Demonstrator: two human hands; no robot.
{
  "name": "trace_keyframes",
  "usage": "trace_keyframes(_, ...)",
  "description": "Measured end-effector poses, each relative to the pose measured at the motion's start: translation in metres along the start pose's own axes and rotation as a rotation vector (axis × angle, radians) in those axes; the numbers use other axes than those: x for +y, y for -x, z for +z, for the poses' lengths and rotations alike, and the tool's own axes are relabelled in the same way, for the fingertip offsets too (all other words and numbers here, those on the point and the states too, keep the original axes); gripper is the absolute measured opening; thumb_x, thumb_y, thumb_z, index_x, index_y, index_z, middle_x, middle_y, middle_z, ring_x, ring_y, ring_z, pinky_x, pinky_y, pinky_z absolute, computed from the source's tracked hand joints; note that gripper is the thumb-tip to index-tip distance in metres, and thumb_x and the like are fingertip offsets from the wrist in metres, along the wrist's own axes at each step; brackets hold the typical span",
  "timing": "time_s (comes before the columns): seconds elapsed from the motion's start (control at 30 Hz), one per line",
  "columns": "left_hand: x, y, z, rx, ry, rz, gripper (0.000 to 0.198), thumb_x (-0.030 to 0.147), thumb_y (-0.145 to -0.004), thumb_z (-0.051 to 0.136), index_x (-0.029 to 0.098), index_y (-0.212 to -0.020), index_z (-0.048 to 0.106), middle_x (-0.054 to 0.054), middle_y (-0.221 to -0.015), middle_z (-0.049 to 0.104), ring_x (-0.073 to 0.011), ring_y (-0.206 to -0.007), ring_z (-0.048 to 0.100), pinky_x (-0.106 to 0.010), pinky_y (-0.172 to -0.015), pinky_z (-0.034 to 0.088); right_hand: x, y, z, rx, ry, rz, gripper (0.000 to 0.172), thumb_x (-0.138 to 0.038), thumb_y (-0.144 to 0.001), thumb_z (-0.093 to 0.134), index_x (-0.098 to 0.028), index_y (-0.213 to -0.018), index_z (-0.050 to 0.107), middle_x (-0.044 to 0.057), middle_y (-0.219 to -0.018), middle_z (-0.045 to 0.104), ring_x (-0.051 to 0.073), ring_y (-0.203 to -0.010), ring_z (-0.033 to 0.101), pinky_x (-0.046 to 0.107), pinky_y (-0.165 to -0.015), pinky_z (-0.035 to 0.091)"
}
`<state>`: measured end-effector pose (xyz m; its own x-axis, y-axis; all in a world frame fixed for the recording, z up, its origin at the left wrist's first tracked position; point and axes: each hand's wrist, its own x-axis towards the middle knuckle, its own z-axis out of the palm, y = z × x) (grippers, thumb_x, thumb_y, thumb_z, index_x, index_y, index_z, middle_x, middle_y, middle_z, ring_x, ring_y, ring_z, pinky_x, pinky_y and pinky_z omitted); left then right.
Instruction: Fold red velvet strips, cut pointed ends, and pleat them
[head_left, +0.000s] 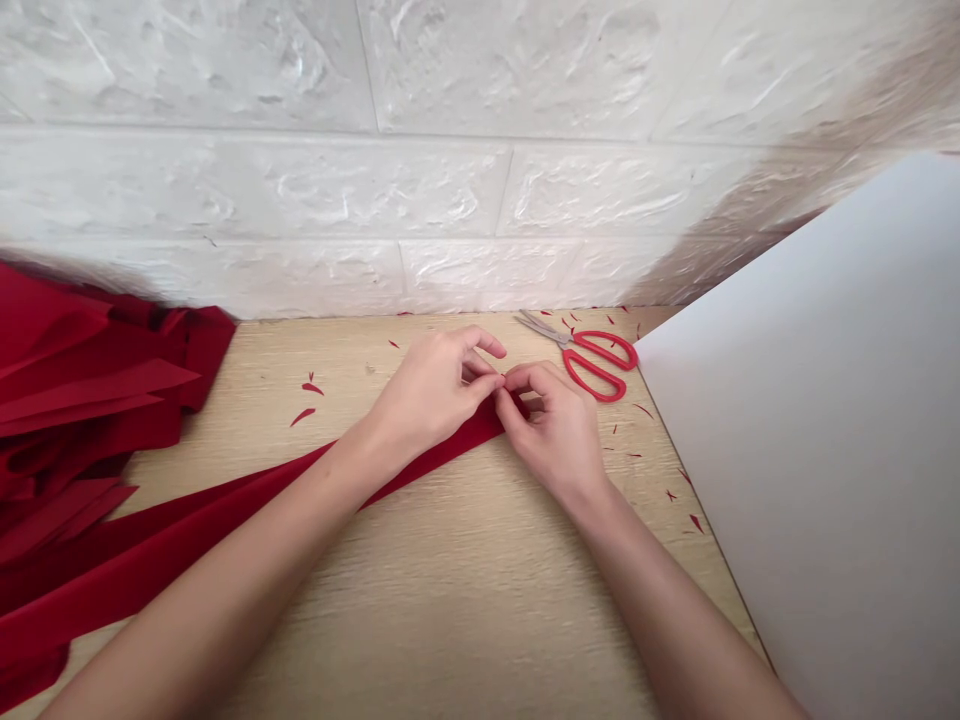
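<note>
A long strip of dark red fabric runs from the lower left up to both hands at the middle of the table. My left hand pinches the strip's far end between thumb and finger, its index finger raised a little. Right beside it, my right hand is closed on the same end, fingertips almost touching those of the left. The small bit of cloth between the fingertips is mostly hidden. Just beyond my right hand lie scissors with red handles, their blades pointing to the upper left.
A large heap of red fabric fills the left side. Small red scraps are scattered on the wooden table. A white brick-patterned wall rises behind, and a white panel borders the right side.
</note>
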<state>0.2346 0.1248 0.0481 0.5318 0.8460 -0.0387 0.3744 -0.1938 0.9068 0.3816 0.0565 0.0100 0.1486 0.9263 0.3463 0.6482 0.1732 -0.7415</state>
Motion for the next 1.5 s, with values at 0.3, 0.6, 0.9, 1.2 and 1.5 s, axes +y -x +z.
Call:
trace_keyframes(0.3, -0.003, -0.001, -0.007, 0.077, -0.048, 0.071, 0.012, 0.012, -0.087, 0.062, 0.018, -0.097, 0.065, -0.003, -0.090, 0.079, -0.0191, -0.080, 0.075, -0.035, -0.078, 0.058, -0.001, -0.004, -0.005, -0.016, -0.067, 0.107, 0.014, -0.026, -0.089, 0.063, -0.018, -0.077, 0.068, 0.004, -0.077, 0.071, 0.014, -0.062, 0.064, 0.026, -0.055, 0.053)
trace_keyframes(0.6, -0.005, -0.001, -0.008, 0.104, -0.050, 0.115, 0.010, 0.012, -0.086, 0.061, 0.018, -0.093, 0.064, -0.002, -0.087, 0.078, -0.0173, -0.078, 0.074, -0.032, -0.075, 0.058, 0.004, -0.005, -0.007, -0.042, -0.061, 0.124, 0.012, -0.028, -0.087, 0.067, -0.019, -0.080, 0.070, 0.004, -0.080, 0.073, 0.014, -0.063, 0.066, 0.027, -0.060, 0.054)
trace_keyframes(0.9, 0.004, 0.001, -0.022, 0.186, -0.158, 0.192, 0.012, 0.013, -0.086, 0.060, 0.021, -0.081, 0.052, 0.002, -0.075, 0.067, -0.0132, -0.067, 0.064, -0.026, -0.062, 0.048, 0.004, -0.007, -0.014, -0.138, -0.054, 0.077, 0.008, -0.026, -0.090, 0.063, -0.019, -0.087, 0.065, 0.002, -0.081, 0.069, 0.012, -0.062, 0.063, 0.024, -0.055, 0.050)
trace_keyframes(1.2, 0.013, 0.004, -0.015, 0.198, -0.402, 0.229, 0.028, 0.013, -0.089, 0.049, 0.023, -0.071, 0.031, 0.003, -0.066, 0.055, -0.0129, -0.061, 0.051, -0.029, -0.059, 0.035, 0.002, -0.009, -0.014, -0.110, -0.172, 0.177, 0.017, -0.033, -0.089, 0.061, -0.023, -0.079, 0.051, -0.002, -0.067, 0.056, 0.010, -0.052, 0.050, 0.024, -0.046, 0.041)
trace_keyframes(1.5, 0.014, 0.006, -0.017, 0.229, -0.442, 0.230, 0.027, 0.013, -0.090, 0.047, 0.023, -0.070, 0.031, 0.002, -0.067, 0.054, -0.0125, -0.058, 0.045, -0.030, -0.059, 0.033, 0.011, -0.012, -0.011, -0.119, -0.715, 0.340, 0.041, -0.044, -0.078, 0.078, -0.025, -0.084, 0.042, -0.008, -0.070, 0.060, 0.011, -0.054, 0.061, 0.028, -0.056, 0.053)
